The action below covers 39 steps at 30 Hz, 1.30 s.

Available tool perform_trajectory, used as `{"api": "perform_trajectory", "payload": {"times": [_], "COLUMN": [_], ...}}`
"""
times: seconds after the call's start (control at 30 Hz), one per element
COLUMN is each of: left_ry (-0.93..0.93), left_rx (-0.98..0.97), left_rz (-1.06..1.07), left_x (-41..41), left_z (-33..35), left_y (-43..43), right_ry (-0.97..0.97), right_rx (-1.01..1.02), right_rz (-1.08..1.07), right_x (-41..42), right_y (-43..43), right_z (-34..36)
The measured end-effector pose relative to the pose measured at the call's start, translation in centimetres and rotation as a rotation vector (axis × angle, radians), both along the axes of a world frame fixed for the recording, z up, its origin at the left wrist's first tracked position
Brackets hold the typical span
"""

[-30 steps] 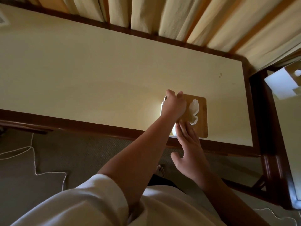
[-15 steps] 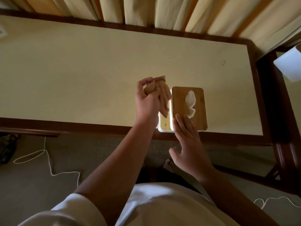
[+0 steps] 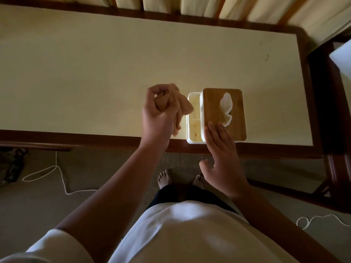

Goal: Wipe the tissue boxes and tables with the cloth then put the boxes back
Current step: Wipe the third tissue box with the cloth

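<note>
1. While the left hand (image 3: 159,118) hangs raised above the surface (image 3: 95,73), its grip is curled tight round a bunched tan cloth (image 3: 180,106). Loose folds hang down from the fist; I cannot tell whether the lowest fold touches the surface.
2. Right hand (image 3: 224,158): grip flat, fingers (image 3: 214,133) straight, holding nothing. The fingertips rest on the near left corner of the wooden lid.
3. Tissue box (image 3: 210,103): sits at the near edge of the surface, right of centre, just right of the cloth. A white tissue (image 3: 226,105) stands out of the lid slot.
4. An open white side compartment (image 3: 193,118) lies between the lid and the cloth.
5. Surface: cream top, dark wood border. Curtains (image 3: 199,6) hang behind its far edge.
6. Floor: a white cord (image 3: 60,173) loops at left.
</note>
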<state>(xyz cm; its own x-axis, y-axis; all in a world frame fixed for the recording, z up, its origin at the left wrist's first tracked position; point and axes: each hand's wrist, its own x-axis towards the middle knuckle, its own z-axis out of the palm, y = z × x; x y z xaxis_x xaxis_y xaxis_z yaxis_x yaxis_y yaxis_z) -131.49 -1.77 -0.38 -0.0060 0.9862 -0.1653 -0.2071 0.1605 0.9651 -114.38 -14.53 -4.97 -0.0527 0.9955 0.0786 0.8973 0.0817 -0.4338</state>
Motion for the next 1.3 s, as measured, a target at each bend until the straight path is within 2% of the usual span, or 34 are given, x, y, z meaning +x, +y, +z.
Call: {"api": "perform_trajectory", "payload": {"times": [0.07,0.17,0.2,0.27,0.3,0.33,0.4,0.47,0.53,0.67,0.77,0.9,1.0,1.1,1.2,1.3], "left_ry": [0.017,0.107,0.263,0.904,1.167,1.288,1.351,1.42,1.537,1.58,1.54,1.546,1.599,1.574,1.513,1.524], "left_rx": [0.054,0.234,0.296,0.422,0.478,0.495,0.389,0.15,-0.005,-0.251,-0.244,-0.151,-0.111,-0.151,-0.225,-0.204], "left_rz": [-0.028,-0.148,-0.234,-0.358,-0.373,-0.387,-0.485,-0.678,-0.895,-1.147,-1.24,-1.208,-1.062,-1.032,-1.202,-1.347], "left_x": [1.3,2.9,3.2,3.3,3.0,2.7,2.7,3.6,5.1,6.7,6.8,6.5,6.2,6.3,6.3,6.3], "left_z": [0.0,-1.2,-2.1,-3.5,-4.3,-4.5,-3.3,-1.2,-0.8,-3.1,-1.8,-2.9,-3.7,-3.4,-2.9,-1.6], "left_y": [0.0,1.3,1.8,2.5,2.8,3.0,3.4,3.7,5.0,7.9,8.5,8.6,7.8,7.4,8.4,9.0], "right_ry": [0.004,0.008,0.005,-0.002,-0.005,-0.005,0.002,0.013,0.023,0.033,0.019,-0.011,-0.015,-0.007,-0.001,-0.005], "right_rx": [0.0,0.0,0.001,-0.001,-0.002,-0.002,0.01,0.021,0.026,0.015,0.003,-0.01,-0.013,-0.012,-0.008,-0.011], "right_rz": [0.003,-0.002,-0.002,0.0,0.0,0.0,-0.003,-0.01,-0.012,-0.009,-0.014,-0.022,-0.019,-0.02,-0.018,-0.022], "right_x": [0.0,-0.1,-0.1,-0.1,-0.1,-0.1,-0.1,-0.2,-0.3,-0.1,-0.2,-0.3,-0.3,-0.4,-0.3,-0.3], "right_y": [0.0,0.1,0.1,0.2,0.2,0.2,0.2,0.2,0.3,0.4,0.4,0.4,0.4,0.4,0.4,0.4], "right_z": [0.0,0.1,0.1,0.1,0.1,0.1,0.1,0.1,0.1,0.1,0.1,0.1,0.0,-0.1,-0.1,-0.1]}}
